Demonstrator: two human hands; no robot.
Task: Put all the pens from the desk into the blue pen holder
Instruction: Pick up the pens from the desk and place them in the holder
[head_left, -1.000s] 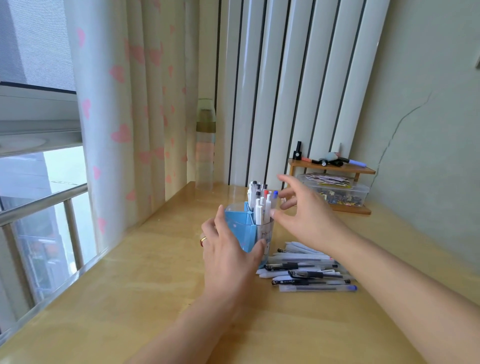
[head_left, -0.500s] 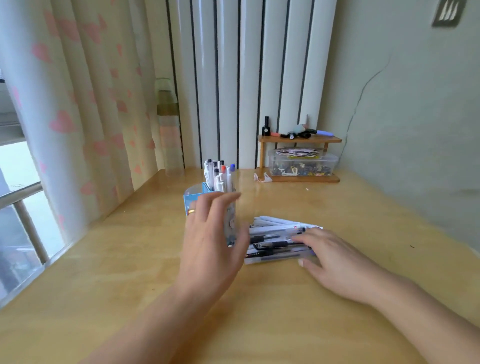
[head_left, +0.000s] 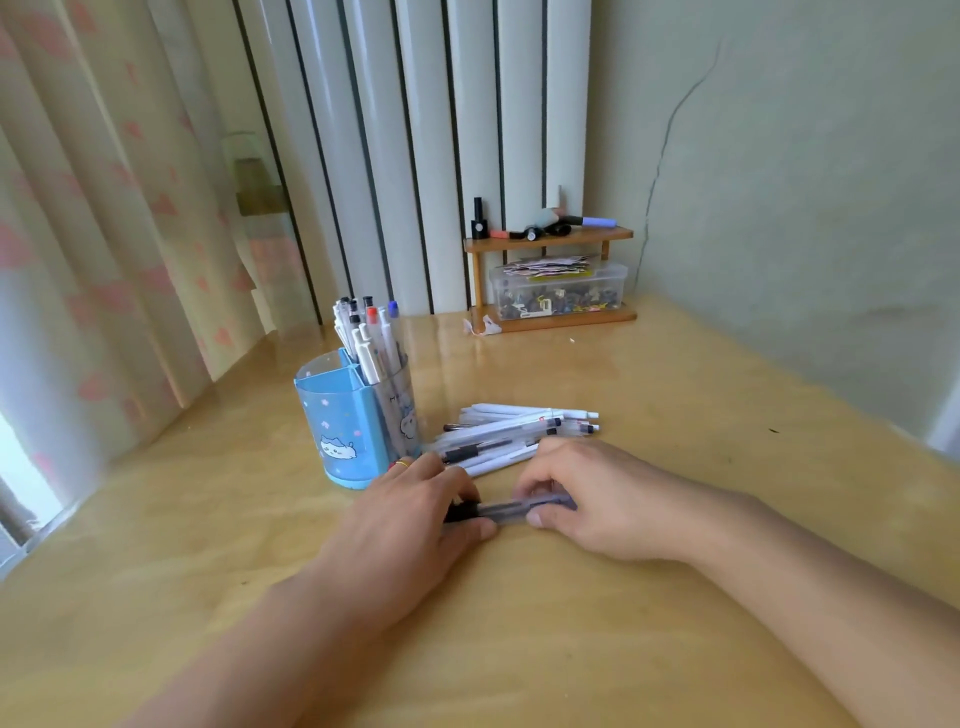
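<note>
At the frame's centre both hands gripped one clear pen (head_left: 511, 508) lying left-right: left hand (head_left: 421, 512) closed on its black end, right hand (head_left: 592, 499) pinching the other. The blue pen holder (head_left: 345, 431) stood just up-left (nearer the left hand).

Blue pen holder (head_left: 347, 426): one, toward the bench's left edge, holding about eight pens (head_left: 363, 338). Loose pens (head_left: 514, 431) piled mid-bench: roughly ten, exact count unclear. Dark pen (head_left: 511, 508) held apart: one. Clear box (head_left: 558, 293): one, back edge.
</note>
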